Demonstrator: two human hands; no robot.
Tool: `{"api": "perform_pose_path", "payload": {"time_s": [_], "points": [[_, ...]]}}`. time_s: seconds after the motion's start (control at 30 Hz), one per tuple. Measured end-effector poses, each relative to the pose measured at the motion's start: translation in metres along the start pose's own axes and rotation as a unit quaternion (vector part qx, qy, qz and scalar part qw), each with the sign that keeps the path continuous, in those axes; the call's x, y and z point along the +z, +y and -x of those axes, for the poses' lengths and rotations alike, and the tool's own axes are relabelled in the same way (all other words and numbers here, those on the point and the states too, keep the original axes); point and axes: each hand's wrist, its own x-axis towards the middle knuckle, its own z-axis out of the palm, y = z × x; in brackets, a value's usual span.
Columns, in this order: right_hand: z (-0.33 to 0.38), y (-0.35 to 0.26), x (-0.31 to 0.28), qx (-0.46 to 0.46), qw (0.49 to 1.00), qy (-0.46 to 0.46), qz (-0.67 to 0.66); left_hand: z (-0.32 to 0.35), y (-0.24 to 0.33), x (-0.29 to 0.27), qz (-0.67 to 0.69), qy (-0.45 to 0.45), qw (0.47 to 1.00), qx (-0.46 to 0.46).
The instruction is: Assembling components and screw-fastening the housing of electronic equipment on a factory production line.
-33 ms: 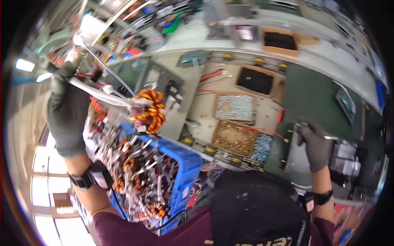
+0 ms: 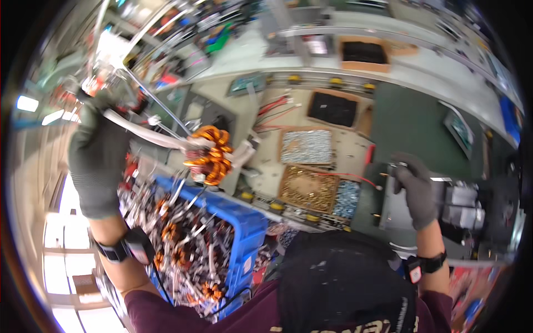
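Note:
My left hand (image 2: pixel 100 158), in a grey glove, is raised at the left with its fingers closed round the white-sleeved lead of a coil. The coil (image 2: pixel 210 158), a ring wound with shiny orange copper wire, hangs out to the right of that hand above the bin's far rim. At the right, my right hand (image 2: pixel 415 191), also gloved in grey, has curled fingers above a flat metal plate (image 2: pixel 397 208). Whatever lies between those fingers, if anything, is hidden.
A blue bin (image 2: pixel 252 227) heaped with wired coils stands at the lower left. On the bench are trays of brass fasteners (image 2: pixel 305 188), silver parts (image 2: pixel 306 147) and black pieces (image 2: pixel 333 108). Red wires (image 2: pixel 272 105) lie behind. A thin rod (image 2: pixel 155 102) slants near the coil.
The left hand and its coil have shifted a little right, towards the bench. The whole view has turned slightly. The right hand stays by the metal plate.

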Motion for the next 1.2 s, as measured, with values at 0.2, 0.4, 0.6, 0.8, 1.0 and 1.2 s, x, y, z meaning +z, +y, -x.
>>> {"api": "perform_pose_path", "payload": {"time_s": [0.2,0.4,0.6,0.8,1.0,1.2], "points": [[0.003,-0.01,-0.013,-0.05,0.998,0.009,0.029,-0.046,-0.168,0.12,0.097,-0.057,0.962,-0.25],[-0.02,-0.047,-0.011,-0.37,0.916,0.098,0.119,-0.054,-0.22,0.203,-0.026,-0.363,0.861,-0.355],[-0.021,-0.066,-0.016,-0.45,0.831,-0.01,0.326,-0.062,-0.204,0.201,-0.059,-0.419,0.829,-0.366],[-0.014,-0.103,-0.012,-0.522,0.733,-0.077,0.429,-0.087,-0.157,0.187,-0.072,-0.471,0.791,-0.384],[-0.006,-0.182,0.012,-0.611,0.495,-0.059,0.616,-0.097,-0.142,0.166,-0.169,-0.426,0.888,-0.034],[-0.024,-0.204,0.032,-0.629,0.447,-0.083,0.631,-0.104,-0.244,0.076,-0.271,-0.302,0.893,-0.195]]}}
